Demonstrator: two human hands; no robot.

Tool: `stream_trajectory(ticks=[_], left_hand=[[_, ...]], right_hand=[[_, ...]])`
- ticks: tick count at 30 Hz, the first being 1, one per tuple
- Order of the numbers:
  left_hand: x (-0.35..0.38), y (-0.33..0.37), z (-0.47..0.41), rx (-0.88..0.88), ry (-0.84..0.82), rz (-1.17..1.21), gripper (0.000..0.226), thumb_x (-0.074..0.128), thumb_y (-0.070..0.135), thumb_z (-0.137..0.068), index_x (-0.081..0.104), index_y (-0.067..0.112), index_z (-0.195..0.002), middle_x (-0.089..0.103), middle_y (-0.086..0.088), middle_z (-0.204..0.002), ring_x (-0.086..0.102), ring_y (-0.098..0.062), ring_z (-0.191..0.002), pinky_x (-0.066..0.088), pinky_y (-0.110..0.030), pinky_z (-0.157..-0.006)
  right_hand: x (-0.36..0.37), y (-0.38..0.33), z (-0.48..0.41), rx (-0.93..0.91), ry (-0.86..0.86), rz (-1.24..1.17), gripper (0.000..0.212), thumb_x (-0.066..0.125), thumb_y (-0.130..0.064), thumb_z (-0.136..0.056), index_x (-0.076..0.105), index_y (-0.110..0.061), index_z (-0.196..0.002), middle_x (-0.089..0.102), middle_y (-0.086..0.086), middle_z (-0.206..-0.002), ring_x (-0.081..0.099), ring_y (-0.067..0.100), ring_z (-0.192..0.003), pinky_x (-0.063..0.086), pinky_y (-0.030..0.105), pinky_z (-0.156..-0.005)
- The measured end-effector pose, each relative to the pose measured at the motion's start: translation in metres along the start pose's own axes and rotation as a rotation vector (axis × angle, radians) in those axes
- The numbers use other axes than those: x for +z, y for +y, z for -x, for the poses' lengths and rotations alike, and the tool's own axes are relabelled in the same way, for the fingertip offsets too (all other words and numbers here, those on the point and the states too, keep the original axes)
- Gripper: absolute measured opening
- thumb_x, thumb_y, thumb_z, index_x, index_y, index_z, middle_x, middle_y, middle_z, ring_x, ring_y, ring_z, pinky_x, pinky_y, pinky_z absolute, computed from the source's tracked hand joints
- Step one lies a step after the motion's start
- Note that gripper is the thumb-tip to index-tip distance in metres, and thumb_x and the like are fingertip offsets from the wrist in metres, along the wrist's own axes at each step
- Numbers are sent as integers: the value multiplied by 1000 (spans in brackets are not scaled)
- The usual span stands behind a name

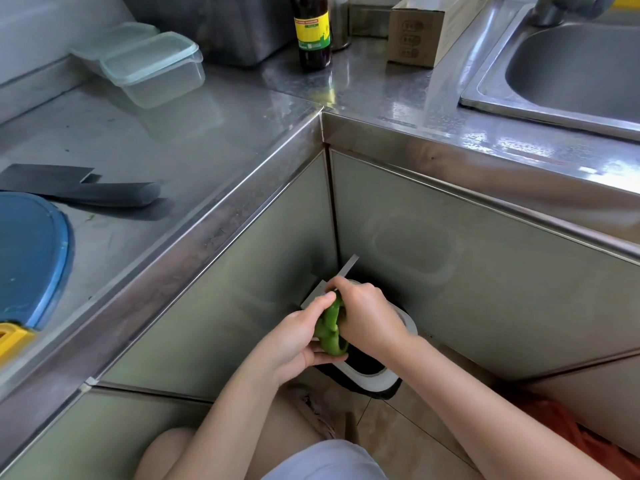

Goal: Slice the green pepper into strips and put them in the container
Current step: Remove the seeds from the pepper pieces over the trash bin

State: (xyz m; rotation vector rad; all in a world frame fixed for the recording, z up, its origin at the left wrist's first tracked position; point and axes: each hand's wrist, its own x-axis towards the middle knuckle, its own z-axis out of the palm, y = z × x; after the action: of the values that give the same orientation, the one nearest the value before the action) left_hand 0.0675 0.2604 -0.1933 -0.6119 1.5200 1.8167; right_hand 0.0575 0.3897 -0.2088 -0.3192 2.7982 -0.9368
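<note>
Left hand grips green pepper over the bin. Right hand curls into it, likely coring. Keep the opening over the bin, clear all seeds, then slice.

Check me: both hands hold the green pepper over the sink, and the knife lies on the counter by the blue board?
Not the sink: the head view shows the left hand and right hand holding the green pepper over a bin on the floor. The knife does lie on the counter by the blue board.
</note>
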Motion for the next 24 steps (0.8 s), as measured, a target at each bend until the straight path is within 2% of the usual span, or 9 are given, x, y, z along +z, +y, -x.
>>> stream_trajectory(ticks=[3,5,7,9,11,14,18,22,24], left_hand=[[3,6,-12,-17,87,49,35,58,39,-90,62,8,-106,69,-14,-97,63,-31,-97,56,-45,-75],[1,8,-17,-12,135,94,37,60,41,-89,62,8,-106,65,-17,-107,62,-31,-100,57,-44,-71],[-4,9,-17,-21,142,172,35,60,43,-88,61,11,-102,63,-16,-106,62,-30,-94,58,-42,-66],[-11,9,-16,-42,105,235,39,58,46,-87,61,11,-102,63,-16,-106,61,-28,-91,58,-41,-64],[-17,8,-14,-68,57,293,42,55,49,-87,62,11,-103,63,-15,-106,62,-28,-92,59,-39,-64],[-18,9,-10,-83,6,352,43,53,51,-88,63,11,-102,64,-15,-105,61,-27,-91,59,-38,-61],[-17,9,-8,-74,-38,383,45,54,50,-88,63,10,-106,65,-16,-107,63,-27,-93,59,-40,-62],[-13,11,-4,-87,-102,443,43,55,47,-87,64,9,-104,65,-19,-111,62,-31,-98,60,-44,-68],[-12,14,-2,-115,-174,498,48,59,44,-81,63,6,-110,61,-23,-120,61,-36,-101,59,-46,-70]], right_hand=[[-4,4,-9,-15,20,29,39,50,-10,-81,51,-17,-120,68,9,-95,64,29,-86,53,39,-69],[-7,11,-11,-18,81,34,44,48,-7,-80,52,-16,-123,66,8,-106,63,30,-94,51,39,-74],[-7,22,-13,5,163,47,42,49,0,-78,57,-12,-118,61,7,-110,60,29,-96,49,37,-75],[-4,36,-14,52,219,44,35,53,6,-76,64,-12,-104,64,4,-99,61,27,-89,48,35,-71],[1,49,-17,109,201,34,28,59,2,-78,69,-16,-97,70,-1,-89,65,22,-86,49,31,-72],[10,63,-21,162,135,60,22,61,-7,-85,72,-18,-99,74,-1,-92,67,20,-90,49,28,-77],[18,70,-20,204,160,72,22,46,-24,-97,67,-17,-98,72,5,-81,66,31,-83,51,38,-71],[14,73,-17,228,139,41,19,56,-12,-89,72,-19,-95,72,-2,-90,65,23,-87,46,28,-70],[11,73,-17,250,101,7,18,60,-10,-86,73,-20,-94,72,-3,-92,65,19,-88,44,25,-72]])
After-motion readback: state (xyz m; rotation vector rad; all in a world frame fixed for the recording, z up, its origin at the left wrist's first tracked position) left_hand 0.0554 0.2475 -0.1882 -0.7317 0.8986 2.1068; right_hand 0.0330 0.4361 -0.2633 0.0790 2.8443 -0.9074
